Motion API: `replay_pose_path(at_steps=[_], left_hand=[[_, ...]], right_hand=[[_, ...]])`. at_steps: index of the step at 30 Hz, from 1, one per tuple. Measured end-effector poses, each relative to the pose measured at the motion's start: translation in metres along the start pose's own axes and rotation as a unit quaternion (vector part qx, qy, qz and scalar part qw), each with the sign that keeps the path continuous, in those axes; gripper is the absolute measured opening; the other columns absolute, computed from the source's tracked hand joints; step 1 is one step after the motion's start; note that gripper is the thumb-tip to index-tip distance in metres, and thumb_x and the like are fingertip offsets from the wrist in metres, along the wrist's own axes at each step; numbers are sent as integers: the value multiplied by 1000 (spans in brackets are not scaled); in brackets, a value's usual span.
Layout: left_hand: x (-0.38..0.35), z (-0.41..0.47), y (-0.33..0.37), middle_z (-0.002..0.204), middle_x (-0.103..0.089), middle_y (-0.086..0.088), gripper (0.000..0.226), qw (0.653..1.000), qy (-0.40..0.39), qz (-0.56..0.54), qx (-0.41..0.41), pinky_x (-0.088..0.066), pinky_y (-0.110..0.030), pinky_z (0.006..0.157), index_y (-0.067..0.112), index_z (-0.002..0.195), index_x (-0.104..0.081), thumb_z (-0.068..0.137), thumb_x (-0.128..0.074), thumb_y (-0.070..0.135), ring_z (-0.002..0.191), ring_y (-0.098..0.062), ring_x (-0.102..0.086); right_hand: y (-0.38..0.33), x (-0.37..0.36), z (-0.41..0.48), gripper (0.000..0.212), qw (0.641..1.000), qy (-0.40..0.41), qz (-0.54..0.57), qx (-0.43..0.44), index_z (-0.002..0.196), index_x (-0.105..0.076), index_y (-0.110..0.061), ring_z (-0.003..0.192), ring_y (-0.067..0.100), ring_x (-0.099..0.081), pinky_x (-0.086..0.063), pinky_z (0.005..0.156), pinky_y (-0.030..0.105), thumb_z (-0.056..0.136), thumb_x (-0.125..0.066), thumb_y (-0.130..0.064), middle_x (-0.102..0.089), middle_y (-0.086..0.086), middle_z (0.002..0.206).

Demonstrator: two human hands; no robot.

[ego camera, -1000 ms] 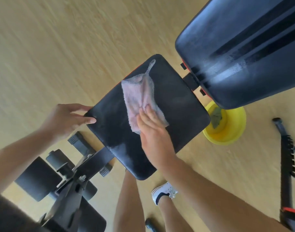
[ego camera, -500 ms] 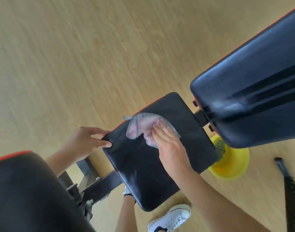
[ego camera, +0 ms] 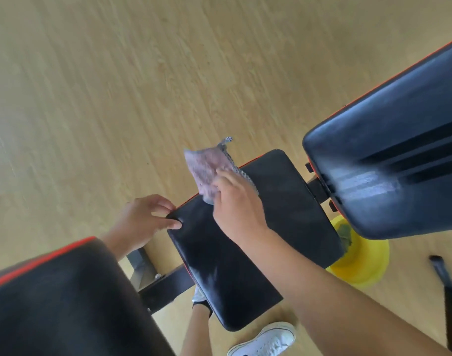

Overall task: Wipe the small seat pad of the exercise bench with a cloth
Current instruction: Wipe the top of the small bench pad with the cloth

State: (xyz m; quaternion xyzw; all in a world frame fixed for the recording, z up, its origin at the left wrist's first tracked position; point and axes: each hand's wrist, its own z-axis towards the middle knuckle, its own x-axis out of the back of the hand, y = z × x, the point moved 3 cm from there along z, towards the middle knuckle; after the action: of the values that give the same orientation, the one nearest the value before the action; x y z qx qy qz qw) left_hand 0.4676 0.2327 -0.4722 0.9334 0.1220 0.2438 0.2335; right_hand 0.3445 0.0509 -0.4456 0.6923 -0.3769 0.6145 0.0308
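Note:
The small black seat pad [ego camera: 279, 211] of the exercise bench lies in the middle of the head view, with an orange trim on its far edge. My right hand [ego camera: 236, 204] presses a pale pink cloth [ego camera: 207, 168] with a mesh edge against the pad's far left edge; part of the cloth hangs past the edge over the floor. My left hand [ego camera: 142, 222] grips the pad's left corner, thumb on top. A wet smear shows on the pad's near part.
The large black back pad [ego camera: 389, 170] rises at the right. A yellow bowl [ego camera: 361, 263] sits on the wooden floor under it. Another black pad with orange trim [ego camera: 60, 301] fills the lower left. A black bar [ego camera: 448, 286] lies at far right. My white shoe [ego camera: 266, 340] is below.
My right hand has slid the cloth from the pad's middle to its far left edge, where it now overhangs. My left hand stays on the corner. The camera has shifted.

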Motion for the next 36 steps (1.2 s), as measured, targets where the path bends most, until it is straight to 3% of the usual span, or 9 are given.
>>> replay_pose_path(at_steps=[3,6,9,13,16,23,26,28,36], left_hand=[[-2,-1,-1,84,-77,10,53,999,25,-19,17,-50,-35,73,19,93,-55,58,-95,21,86,-17,-70],[-1,0,-3,90,-78,7,55,999,28,-17,23,-51,-41,77,18,93,-50,60,-94,21,87,-21,-71],[-1,-2,0,83,-79,10,51,999,18,-15,22,-50,-35,74,20,93,-55,61,-94,22,86,-18,-70],[-2,-7,7,90,-74,12,43,1000,9,-12,17,-46,-25,64,29,98,-65,64,-91,25,86,-10,-69],[0,-8,9,91,-74,12,45,1000,10,-2,21,-45,-24,63,34,100,-65,63,-90,28,87,-8,-68],[4,-1,8,85,-78,12,48,999,6,35,15,-49,-26,70,36,96,-65,58,-94,28,85,-8,-71],[3,2,2,88,-79,14,55,999,-7,6,33,-56,-39,85,40,98,-66,50,-93,37,85,-11,-75],[4,2,-1,87,-79,15,55,999,-2,2,34,-57,-43,87,43,97,-66,48,-91,40,85,-13,-75],[-1,-4,8,96,-75,10,44,1000,-4,3,22,-48,-26,75,34,102,-70,64,-92,25,89,-8,-70]], right_hand=[[-41,-22,24,14,996,-88,-10,11,90,-71,-17,93,34,-62,-46,87,40,92,-58,-18,-69,5,97],[-58,-33,7,23,967,-187,-61,162,112,-74,-28,100,26,-59,-39,86,37,94,-60,-25,-71,-3,104],[-6,-1,25,36,972,-142,-103,158,103,-72,-36,96,24,-59,-43,89,38,86,-55,-9,-73,-8,100],[65,48,67,20,983,-85,-161,-28,76,-65,-20,98,32,-56,-40,77,36,88,-52,-10,-61,1,82],[10,25,48,24,984,-71,-154,48,69,-60,-23,98,33,-51,-36,77,39,77,-45,-6,-37,-6,55],[-33,-24,11,45,955,-162,-51,244,117,-70,-35,109,19,-65,-52,88,36,81,-63,-9,-70,-12,122],[52,29,58,32,964,-133,-183,138,99,-52,-25,84,26,-60,-41,59,30,75,-51,-3,-67,-3,95],[100,67,71,9,978,-82,-189,38,87,-45,-23,80,29,-49,-33,63,32,95,-47,-20,-54,7,87],[157,73,-90,28,978,51,-71,-192,103,-71,-3,77,38,-59,-46,69,40,102,-48,-19,-67,14,78]])
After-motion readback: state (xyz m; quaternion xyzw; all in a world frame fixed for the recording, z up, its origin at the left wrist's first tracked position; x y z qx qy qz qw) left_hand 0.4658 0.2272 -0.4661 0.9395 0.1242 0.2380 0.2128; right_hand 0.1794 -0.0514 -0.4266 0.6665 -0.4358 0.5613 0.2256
